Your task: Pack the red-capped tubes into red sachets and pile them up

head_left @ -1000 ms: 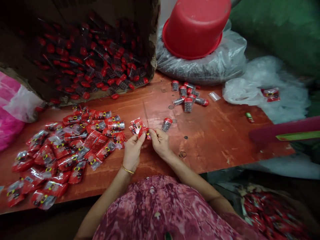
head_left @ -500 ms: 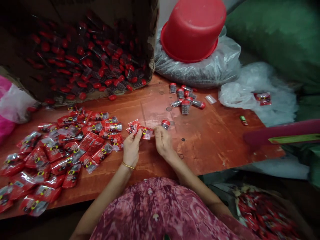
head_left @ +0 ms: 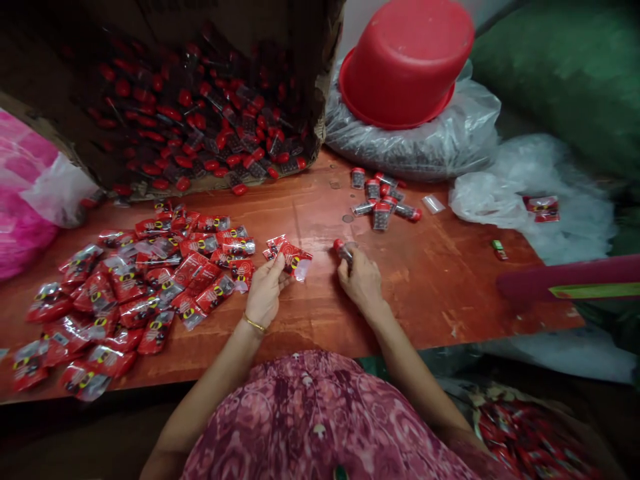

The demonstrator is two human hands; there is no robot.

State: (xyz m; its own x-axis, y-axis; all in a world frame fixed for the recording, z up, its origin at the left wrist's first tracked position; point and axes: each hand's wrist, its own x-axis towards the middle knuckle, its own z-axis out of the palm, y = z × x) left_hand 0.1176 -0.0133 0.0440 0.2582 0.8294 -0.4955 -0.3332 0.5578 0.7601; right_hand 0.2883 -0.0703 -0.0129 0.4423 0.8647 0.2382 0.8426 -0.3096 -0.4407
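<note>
My left hand [head_left: 264,295] pinches a few small red printed plastic packets [head_left: 299,259] above the middle of the table, with a clear end on the front one. To the right, the fingers of my right hand [head_left: 363,281] close around a small clear bottle with a red cap [head_left: 342,249], its cap pointing away from me. Left of my left hand lies a spread pile of red packets [head_left: 195,272], which look filled. Beyond my right hand sits a loose group of red-capped bottles [head_left: 382,215] with dark contents.
A cardboard box [head_left: 330,73] full of red-capped bottles lies open toward me. An upturned red tub [head_left: 407,67] rests on a filled clear bag [head_left: 415,150]. Pink bags [head_left: 23,193] stand at left. More red packets [head_left: 530,433] lie below the table's right edge.
My right hand has moved right, away from the packets, and now grips the bottle that stood just beyond it. My left hand still holds its packets. The view has shifted slightly left.
</note>
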